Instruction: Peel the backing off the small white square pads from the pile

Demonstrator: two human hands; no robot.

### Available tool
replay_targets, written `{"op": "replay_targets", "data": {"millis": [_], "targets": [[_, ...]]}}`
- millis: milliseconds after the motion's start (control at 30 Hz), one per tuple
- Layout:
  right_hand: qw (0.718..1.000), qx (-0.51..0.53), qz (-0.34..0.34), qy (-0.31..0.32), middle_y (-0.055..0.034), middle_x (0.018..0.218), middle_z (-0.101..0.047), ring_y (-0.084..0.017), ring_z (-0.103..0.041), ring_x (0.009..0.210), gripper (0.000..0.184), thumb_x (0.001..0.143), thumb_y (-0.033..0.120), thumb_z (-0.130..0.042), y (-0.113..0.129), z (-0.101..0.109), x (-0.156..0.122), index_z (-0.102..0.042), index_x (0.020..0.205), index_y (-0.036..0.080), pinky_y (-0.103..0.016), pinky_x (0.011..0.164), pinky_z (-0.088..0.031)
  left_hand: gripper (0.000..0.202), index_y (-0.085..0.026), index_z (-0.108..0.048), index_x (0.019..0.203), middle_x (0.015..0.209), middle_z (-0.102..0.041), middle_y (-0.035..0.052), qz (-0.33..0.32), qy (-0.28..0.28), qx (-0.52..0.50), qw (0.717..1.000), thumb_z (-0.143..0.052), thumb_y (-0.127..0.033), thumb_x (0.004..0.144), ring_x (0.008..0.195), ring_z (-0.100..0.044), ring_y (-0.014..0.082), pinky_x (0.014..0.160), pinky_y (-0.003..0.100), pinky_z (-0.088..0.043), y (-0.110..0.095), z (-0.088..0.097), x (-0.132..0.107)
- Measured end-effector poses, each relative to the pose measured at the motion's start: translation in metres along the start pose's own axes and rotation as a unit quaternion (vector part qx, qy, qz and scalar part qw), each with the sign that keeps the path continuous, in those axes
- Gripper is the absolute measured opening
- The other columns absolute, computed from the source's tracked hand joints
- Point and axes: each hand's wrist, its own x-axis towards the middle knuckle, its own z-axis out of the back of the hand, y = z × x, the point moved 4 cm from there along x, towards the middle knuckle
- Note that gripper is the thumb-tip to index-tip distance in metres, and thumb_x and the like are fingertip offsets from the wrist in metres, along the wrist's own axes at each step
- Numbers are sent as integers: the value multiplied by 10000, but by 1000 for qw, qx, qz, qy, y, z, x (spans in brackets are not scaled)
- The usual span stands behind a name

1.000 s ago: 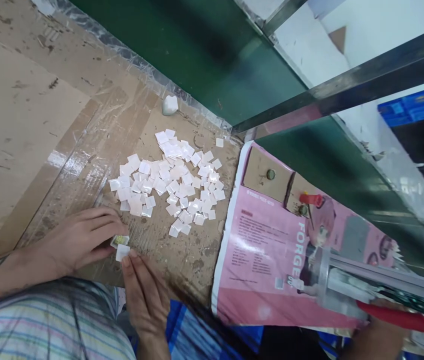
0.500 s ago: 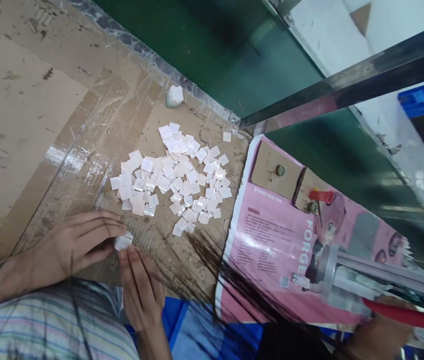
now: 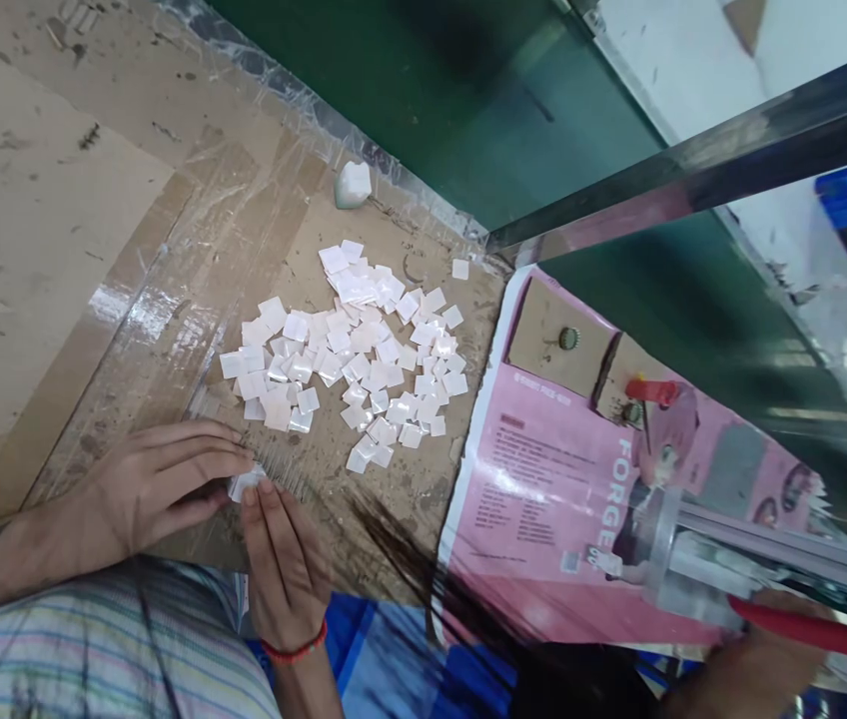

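Between my two hands is a small white square piece (image 3: 245, 482). My left hand (image 3: 169, 474) pinches it at its left edge, with the thumb partly hidden under the fingers. My right hand (image 3: 285, 559), with a red bracelet at the wrist, has its fingertips closed on the piece from the lower right. Just beyond my hands, many thin, glossy white and pale pink squares (image 3: 364, 350) lie in a loose, overlapping pile on the cardboard-covered bench (image 3: 131, 330).
A white-green lump (image 3: 354, 186) sits near the green panel (image 3: 423, 90). To the right lies a pink printed sheet (image 3: 535, 519) with cardboard pieces (image 3: 554, 335) on it. Another person's hand (image 3: 753, 659) holds a clear-barrelled dispensing gun (image 3: 775, 549) with a red handle. Hair hangs across the lower middle.
My right fingertips have moved up over the small white square piece, covering more of it. The red bracelet has come into sight. The view has shifted slightly.
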Motion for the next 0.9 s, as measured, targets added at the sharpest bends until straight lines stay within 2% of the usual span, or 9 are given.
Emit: {"op": "replay_targets", "data": {"millis": [200, 300, 400, 500, 567, 633, 733, 800, 900], "targets": [[998, 10, -54, 19, -109, 1094, -827, -208, -794, 1058, 342, 1019, 56, -445, 0, -8, -7, -752, 1165, 95, -237, 1067, -582, 277, -206, -593, 1259, 1206, -748, -6, 1, -1, -6, 1000, -539, -66, 1027, 1187, -678, 113, 1155, 210, -495, 1, -1, 1], [995, 25, -96, -5, -109, 1060, -831, -217, -798, 1042, 255, 1011, 113, -539, -1, -7, -5, -756, 1143, 141, -252, 1016, -623, 285, -207, -600, 1274, 1225, -745, 2, 5, 3, -14, 1000, -569, -81, 1021, 1216, -664, 114, 1155, 202, -493, 2, 0, -1], [986, 84, -141, 3, -122, 1137, -813, -219, -778, 1108, 229, 998, 114, -566, -7, -5, -1, -751, 1122, 168, -279, 978, -656, 314, -201, -605, 1288, 1244, -739, 11, -1, 9, -22, 1000, -625, -86, 997, 1235, -657, 117, 1161, 205, -494, 2, 1, -1], [980, 138, -138, 33, -134, 1171, -803, -195, -778, 1101, 213, 1005, 111, -557, -12, -2, 5, -744, 1098, 151, -240, 965, -650, 303, -202, -617, 1302, 1248, -741, 21, -6, 14, -43, 999, -654, -141, 1008, 1252, -650, 129, 1158, 231, -514, 3, 5, 1], [980, 145, -127, 43, -139, 1157, -807, -183, -784, 1080, 198, 1012, 115, -556, -14, 0, 9, -741, 1075, 144, -218, 955, -644, 288, -189, -625, 1308, 1289, -733, 47, -20, 19, -54, 998, -585, -110, 1034, 1293, -633, 135, 1151, 253, -531, 4, 8, 1], [981, 147, -120, 48, -139, 1151, -809, -182, -783, 1081, 199, 1023, 125, -545, -16, -1, 11, -738, 1067, 146, -224, 957, -644, 339, -177, -634, 1328, 1353, -715, 46, -67, 36, -25, 997, -474, -57, 1055, 1403, -558, 127, 1218, 268, -471, 2, 12, -2], [980, 157, -117, 16, -139, 1113, -817, -182, -787, 1066, 218, 1041, 141, -520, -17, -5, 9, -737, 1051, 153, -226, 957, -645, 373, -209, -613, 1409, 1450, -658, -53, -135, 66, 63, 987, -371, -161, 1129, 1538, -382, 83, 1321, 235, -270, 2, 17, -10], [980, 163, -117, -2, -141, 1093, -820, -187, -790, 1056, 216, 1039, 137, -521, -18, -8, 6, -737, 1047, 154, -229, 959, -646, 390, -227, -583, 1445, 1527, -578, -100, -146, 76, 101, 981, -317, -254, 1162, 1559, -343, 82, 1332, 229, -206, 4, 22, -13], [976, 180, -121, -1, -140, 1111, -816, -194, -787, 1071, 201, 1026, 124, -537, -19, -12, 2, -733, 1055, 159, -241, 973, -647, 404, -218, -569, 1452, 1641, -407, -108, -152, 94, 128, 975, -289, -228, 1161, 1588, -280, 89, 1343, 244, -158, 4, 27, -15]]}}
